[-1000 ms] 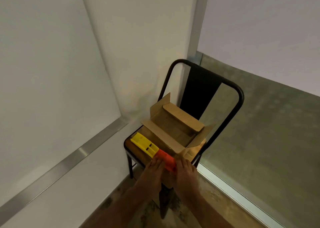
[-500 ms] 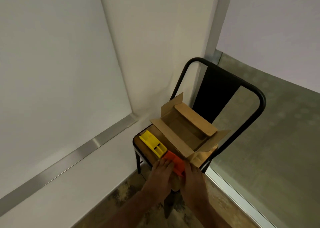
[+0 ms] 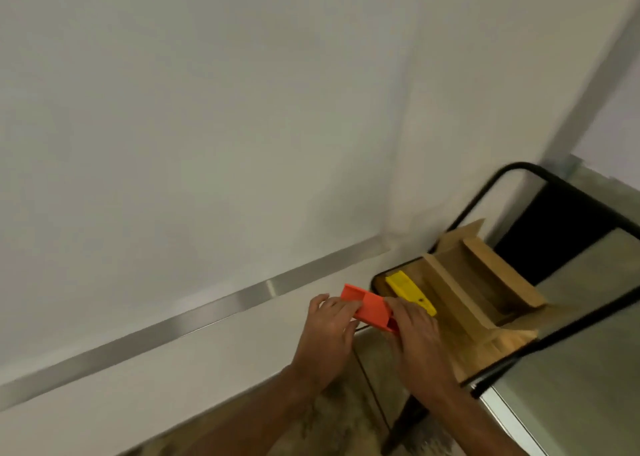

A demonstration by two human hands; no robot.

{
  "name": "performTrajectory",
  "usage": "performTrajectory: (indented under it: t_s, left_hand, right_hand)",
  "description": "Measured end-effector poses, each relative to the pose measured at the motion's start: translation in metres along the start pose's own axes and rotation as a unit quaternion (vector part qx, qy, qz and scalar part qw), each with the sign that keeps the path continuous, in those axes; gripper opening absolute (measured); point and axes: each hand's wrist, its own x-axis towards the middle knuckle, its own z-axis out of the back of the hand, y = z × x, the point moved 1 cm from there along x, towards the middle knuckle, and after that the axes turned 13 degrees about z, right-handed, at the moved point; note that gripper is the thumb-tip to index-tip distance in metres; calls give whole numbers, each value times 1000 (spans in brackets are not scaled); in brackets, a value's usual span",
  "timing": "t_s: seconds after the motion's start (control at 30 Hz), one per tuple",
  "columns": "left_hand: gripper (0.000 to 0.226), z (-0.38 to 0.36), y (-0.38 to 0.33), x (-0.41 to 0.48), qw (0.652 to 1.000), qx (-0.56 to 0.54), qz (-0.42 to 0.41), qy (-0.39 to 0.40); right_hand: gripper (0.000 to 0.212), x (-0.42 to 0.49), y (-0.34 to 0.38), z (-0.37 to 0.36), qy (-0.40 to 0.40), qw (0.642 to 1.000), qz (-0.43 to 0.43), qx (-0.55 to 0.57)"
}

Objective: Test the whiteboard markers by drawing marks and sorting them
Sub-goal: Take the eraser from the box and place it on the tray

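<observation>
Two hands hold an orange box (image 3: 367, 308) up by a chair (image 3: 554, 227).
The left hand (image 3: 329, 331) grips its 8 o'clock side and the right hand (image 3: 415, 331) its 4 o'clock end; a yellow box (image 3: 410, 291) lies on the seat at 2 o'clock.

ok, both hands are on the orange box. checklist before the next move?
1. Grip on orange box: ok. The left hand grips one end and the right hand the other.
2. Orange box clear of chair: ok. It is held up at the seat's left edge.
3. Yellow box settled: ok. It lies flat on the seat beside the cardboard box.
4. Cardboard box open: ok, flaps up.
5. Markers located: cannot tell. None are visible, and what the orange box holds is hidden.
</observation>
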Motion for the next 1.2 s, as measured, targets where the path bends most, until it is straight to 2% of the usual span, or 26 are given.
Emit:
performTrajectory:
  t_s: [0.27, 0.5, 0.73, 0.93, 1.2]
  left_hand:
    - [21, 146, 97, -64, 982, 22, 148, -114]
    - [16, 236, 187, -128, 957, 83, 239, -142]
    - [15, 294, 262, -172, 943, 102, 274, -160]
    - [13, 315, 323, -196, 936, 79, 306, -156]
    - [22, 320, 376, -208, 919, 85, 351, -160]
  right_hand:
    - [50, 48, 149, -75, 35, 987, 148, 44]
    - [61, 70, 273, -151, 52, 961, 256, 92]
    - [58, 84, 358, -220, 98, 944, 301, 98]
    - [59, 94, 398, -280, 96, 930, 342, 93]
    - [48, 101, 421, -336, 105, 947, 296, 67]
